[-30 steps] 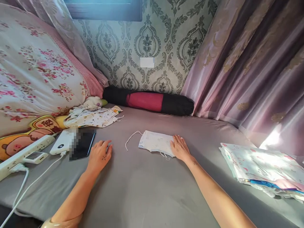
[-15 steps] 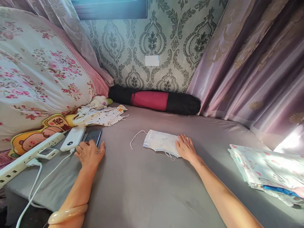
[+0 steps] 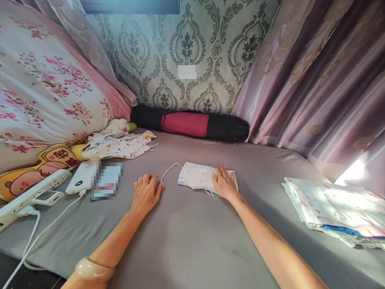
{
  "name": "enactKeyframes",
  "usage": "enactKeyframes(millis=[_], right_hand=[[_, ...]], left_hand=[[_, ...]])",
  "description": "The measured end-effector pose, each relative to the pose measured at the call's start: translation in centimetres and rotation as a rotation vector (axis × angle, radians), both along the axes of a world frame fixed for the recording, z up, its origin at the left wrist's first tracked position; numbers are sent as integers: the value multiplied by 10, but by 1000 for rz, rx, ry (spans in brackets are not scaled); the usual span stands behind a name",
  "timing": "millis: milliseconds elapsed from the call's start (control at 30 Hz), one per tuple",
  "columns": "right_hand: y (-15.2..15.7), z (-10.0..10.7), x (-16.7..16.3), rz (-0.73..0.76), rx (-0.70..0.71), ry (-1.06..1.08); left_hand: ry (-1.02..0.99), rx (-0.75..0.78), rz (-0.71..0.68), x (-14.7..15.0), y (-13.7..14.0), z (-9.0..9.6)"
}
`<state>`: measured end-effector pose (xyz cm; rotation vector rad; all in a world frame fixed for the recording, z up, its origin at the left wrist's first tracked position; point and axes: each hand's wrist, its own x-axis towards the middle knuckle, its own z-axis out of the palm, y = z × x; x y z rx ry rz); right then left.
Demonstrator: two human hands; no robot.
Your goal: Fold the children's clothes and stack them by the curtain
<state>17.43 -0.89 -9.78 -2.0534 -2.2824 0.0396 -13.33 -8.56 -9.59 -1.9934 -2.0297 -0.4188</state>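
A folded white cloth (image 3: pixel 197 174) with faint prints and pale blue edging lies on the grey bed sheet (image 3: pixel 180 241). One of its thin white strings (image 3: pixel 170 167) runs out to the left, and another loops below its front edge. My right hand (image 3: pixel 225 182) rests flat on the cloth's right part, fingers stretched out. Left of the cloth, my left hand (image 3: pixel 147 190) is low over the sheet, fingers loosely bent and thumb apart. Its thumb is close to the string's end; whether they touch I cannot tell.
To the left are a phone (image 3: pixel 107 180) with a blurred screen, a white power bank (image 3: pixel 82 176), a power strip (image 3: pixel 36 196) and cables. A spotted garment (image 3: pixel 120 145) and a black-and-red roll (image 3: pixel 185 124) lie farther back. Folded cloths (image 3: pixel 337 208) are stacked at right.
My left hand has moved right, from the phone to beside the white string. The phone's screen has lit up. My right hand stays on the cloth; the view has shifted slightly.
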Motion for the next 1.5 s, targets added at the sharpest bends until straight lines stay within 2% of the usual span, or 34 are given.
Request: enactKeyframes(millis=[333, 500, 600, 1000, 1200, 1300, 1500], right_hand=[[1, 4, -2, -2, -35, 36], [2, 15, -21, 43, -6, 104], [3, 17, -35, 86, 12, 135], [1, 3, -47, 87, 42, 124], [4, 11, -56, 82, 27, 118], [6, 14, -72, 152, 69, 121], [11, 10, -104, 241, 87, 142]], left_hand=[[-70, -15, -140, 27, 4, 6], [-102, -50, -273, 50, 8, 8], [-106, -53, -307, 62, 14, 9], [-120, -124, -247, 79, 36, 6], [-307, -141, -147, 77, 40, 2], [-422, -139, -92, 73, 41, -2], [-544, -152, -87, 70, 45, -3]])
